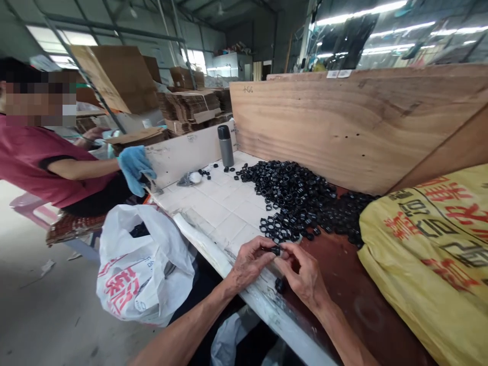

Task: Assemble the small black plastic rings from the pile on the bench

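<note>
Between my fingertips is a small black plastic ring piece (276,250). My left hand (249,260) pinches it from the left, thumb and forefinger together. From the other side my right hand (303,269) grips the same piece, its fingers bent. Another black piece (279,285) lies on the table just below my hands, near the front edge. Beyond the hands spreads a large heap of black plastic rings (293,188), with loose ones at its near side. Details of the held piece are partly hidden by my fingers.
A grey bottle (225,147) stands at the back, near a small clear bag (189,178). A yellow sack (430,254) lies at right, a wooden board (343,122) rises behind. A white plastic bag (145,269) hangs at left. A co-worker (61,157) sits beyond with a blue cloth (136,169).
</note>
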A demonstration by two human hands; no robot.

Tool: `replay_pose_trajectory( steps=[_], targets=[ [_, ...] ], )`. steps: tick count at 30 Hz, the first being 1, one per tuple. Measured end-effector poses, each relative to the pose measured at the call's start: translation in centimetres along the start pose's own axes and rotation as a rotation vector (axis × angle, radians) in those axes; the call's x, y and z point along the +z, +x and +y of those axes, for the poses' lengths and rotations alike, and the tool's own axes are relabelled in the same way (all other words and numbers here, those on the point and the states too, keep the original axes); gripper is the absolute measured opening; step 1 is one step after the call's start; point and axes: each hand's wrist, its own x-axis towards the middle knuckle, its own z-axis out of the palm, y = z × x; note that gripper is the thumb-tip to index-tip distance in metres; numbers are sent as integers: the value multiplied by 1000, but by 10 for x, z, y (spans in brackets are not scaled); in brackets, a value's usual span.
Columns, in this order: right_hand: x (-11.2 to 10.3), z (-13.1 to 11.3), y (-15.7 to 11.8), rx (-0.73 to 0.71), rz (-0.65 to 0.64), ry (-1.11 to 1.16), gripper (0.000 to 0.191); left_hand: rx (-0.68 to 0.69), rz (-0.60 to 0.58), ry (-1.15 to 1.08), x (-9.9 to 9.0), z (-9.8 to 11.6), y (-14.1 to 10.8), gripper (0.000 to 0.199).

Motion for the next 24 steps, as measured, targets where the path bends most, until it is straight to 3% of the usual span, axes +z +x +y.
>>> replay_pose_trajectory(
  steps=[7, 12, 15, 20, 24],
  targets=[
    [1, 3, 2, 24, 20, 44, 16, -2, -38, 48, 0, 2, 2, 24],
    [5, 4, 1, 119, -37, 41, 30, -35, -15, 63, 0, 3, 2, 25],
    [4, 3, 1, 65, 17, 52, 17, -71, -22, 54, 0, 4, 2, 25],
    [1, 4, 2, 79, 26, 35, 19, -60, -60, 30, 0, 0, 2, 22],
    [0, 2, 1, 1, 7, 78, 15, -132, -57, -40, 0, 1, 3, 25]
  ],
)
